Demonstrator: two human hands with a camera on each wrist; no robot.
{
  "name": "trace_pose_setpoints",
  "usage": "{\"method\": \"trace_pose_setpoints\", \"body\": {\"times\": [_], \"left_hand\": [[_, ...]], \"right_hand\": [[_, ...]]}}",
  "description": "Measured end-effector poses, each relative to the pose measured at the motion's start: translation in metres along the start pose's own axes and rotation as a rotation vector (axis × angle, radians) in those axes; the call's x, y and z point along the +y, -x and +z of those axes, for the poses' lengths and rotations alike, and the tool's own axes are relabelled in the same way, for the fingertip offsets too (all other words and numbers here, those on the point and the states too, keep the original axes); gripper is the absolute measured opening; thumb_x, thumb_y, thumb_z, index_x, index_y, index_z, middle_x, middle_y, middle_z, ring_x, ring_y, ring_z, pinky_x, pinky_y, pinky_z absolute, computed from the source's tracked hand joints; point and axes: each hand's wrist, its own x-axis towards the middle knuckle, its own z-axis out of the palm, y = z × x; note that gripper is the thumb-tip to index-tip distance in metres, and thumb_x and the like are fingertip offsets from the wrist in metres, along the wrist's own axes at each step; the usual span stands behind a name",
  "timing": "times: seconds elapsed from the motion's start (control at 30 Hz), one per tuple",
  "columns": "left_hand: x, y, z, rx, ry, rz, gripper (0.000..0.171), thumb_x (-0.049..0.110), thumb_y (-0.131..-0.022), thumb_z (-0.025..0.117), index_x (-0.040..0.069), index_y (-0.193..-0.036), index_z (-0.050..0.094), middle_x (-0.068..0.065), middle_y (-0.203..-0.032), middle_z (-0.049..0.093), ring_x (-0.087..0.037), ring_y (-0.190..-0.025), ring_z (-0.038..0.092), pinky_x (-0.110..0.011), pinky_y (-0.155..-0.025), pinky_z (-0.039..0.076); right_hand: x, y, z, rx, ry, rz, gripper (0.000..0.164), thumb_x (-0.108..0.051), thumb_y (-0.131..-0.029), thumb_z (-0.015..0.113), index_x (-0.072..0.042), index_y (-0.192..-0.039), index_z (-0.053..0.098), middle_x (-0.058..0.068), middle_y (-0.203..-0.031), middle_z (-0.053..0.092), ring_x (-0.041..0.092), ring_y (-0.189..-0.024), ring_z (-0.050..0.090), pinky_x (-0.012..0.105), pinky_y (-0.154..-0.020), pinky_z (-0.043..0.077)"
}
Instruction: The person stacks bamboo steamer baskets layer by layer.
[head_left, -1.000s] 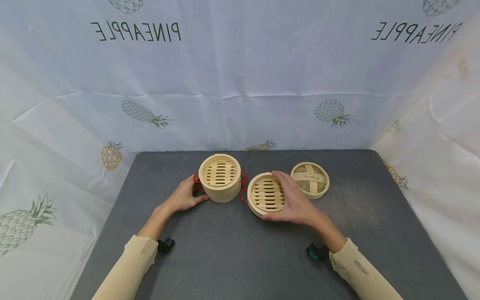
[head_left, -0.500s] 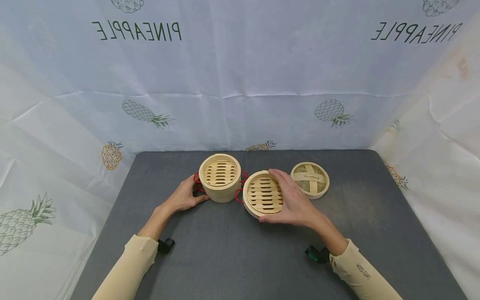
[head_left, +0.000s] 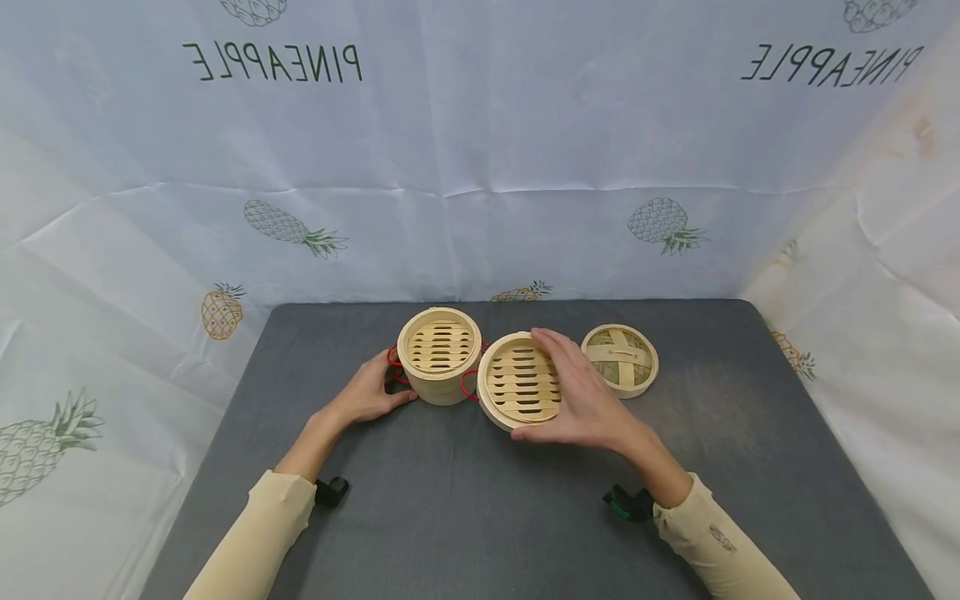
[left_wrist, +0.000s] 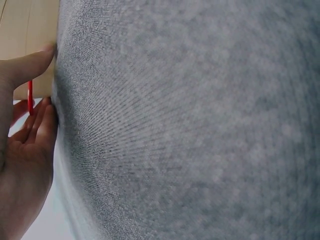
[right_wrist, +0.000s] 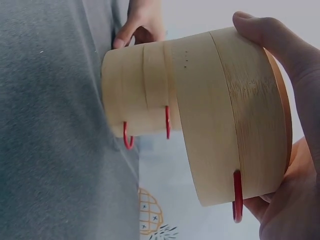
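Observation:
A bamboo steamer stack (head_left: 442,390) with a slatted top and red side loops stands on the dark table. My left hand (head_left: 369,390) grips it at its left side, thumb in front and fingers behind; in the left wrist view the thumb (left_wrist: 31,67) lies on the steamer wall near a red loop (left_wrist: 30,97). A separate bamboo steamer basket (head_left: 520,382) is in my right hand (head_left: 588,400), thumb on the near rim and fingers on the far side. That basket (right_wrist: 220,110) is slightly tilted and off the table, close to the right of the stack (right_wrist: 132,90).
A round woven steamer lid (head_left: 621,360) lies on the table behind the right hand. The dark tabletop (head_left: 465,525) ends at a pale pineapple-print cloth (head_left: 480,242) at the back and sides. Black straps (head_left: 630,504) are at the wrists.
My right hand has moved the steamer basket left and upward, so it now overlaps the stack's right edge in the head view. The left hand and the stack have stayed put.

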Motion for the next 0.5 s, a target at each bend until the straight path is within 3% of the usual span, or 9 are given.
{"method": "trace_pose_setpoints", "body": {"times": [0.5], "left_hand": [[-0.0007,-0.0004,0.0010,-0.001,0.003,-0.008,0.078,0.012,-0.091,0.088,0.003,-0.158,0.049,-0.020,-0.144,0.064,-0.035,-0.127,0.070,-0.053,-0.107,0.059]], "right_hand": [[-0.0096,-0.0108,0.0021,0.023,0.004,-0.011,0.134,-0.064,-0.066,0.096,-0.015,-0.171,0.028,0.012,-0.173,0.038,0.035,-0.158,0.040,0.068,-0.124,0.040]]}}
